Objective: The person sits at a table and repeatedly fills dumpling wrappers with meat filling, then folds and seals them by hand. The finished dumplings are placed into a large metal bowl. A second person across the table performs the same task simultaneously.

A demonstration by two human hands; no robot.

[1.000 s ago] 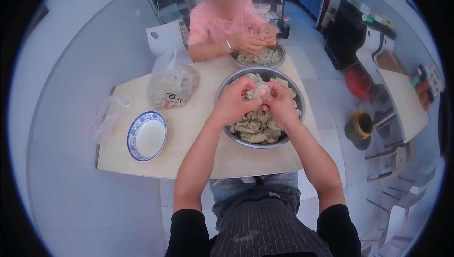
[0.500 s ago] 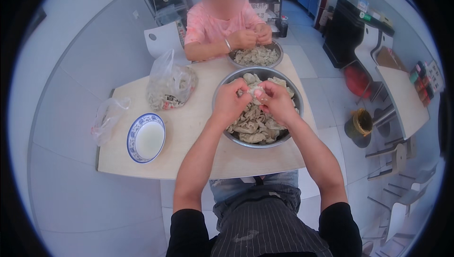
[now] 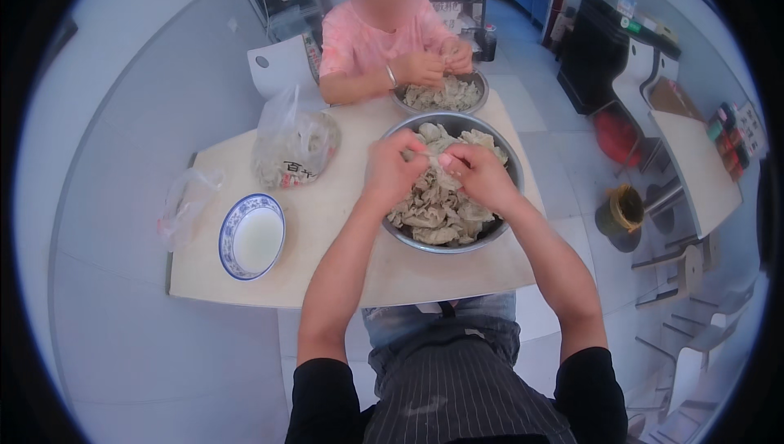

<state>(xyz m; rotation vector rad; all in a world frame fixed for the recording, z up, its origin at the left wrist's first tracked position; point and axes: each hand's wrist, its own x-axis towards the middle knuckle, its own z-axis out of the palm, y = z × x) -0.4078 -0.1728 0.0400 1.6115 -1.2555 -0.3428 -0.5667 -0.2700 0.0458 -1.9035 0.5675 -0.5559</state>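
Note:
A big steel bowl [image 3: 510,223] heaped with pale, crinkled pieces that look like mushrooms [image 3: 437,214] stands at the table's near right. Above the heap, my left hand [image 3: 392,170] and my right hand [image 3: 480,174] meet, both closed in a pinch. Between their fingertips is a small pale crinkled piece [image 3: 434,155], partly covered by the fingers. Opposite me, a person in a pink shirt pinches something small with both hands [image 3: 437,66] over a second steel bowl [image 3: 483,101] of similar pieces.
Left on the table [image 3: 327,232] are a blue-and-white bowl [image 3: 227,236] of whitish liquid, a filled clear plastic bag [image 3: 298,146] and a crumpled plastic bag [image 3: 189,199] at the edge. A bin [image 3: 621,214], chairs and another table [image 3: 694,158] stand at right.
My right hand has turned so its back faces up more, and its fingers have curled in. My left hand has shifted slightly. The large bowl sits a little further right.

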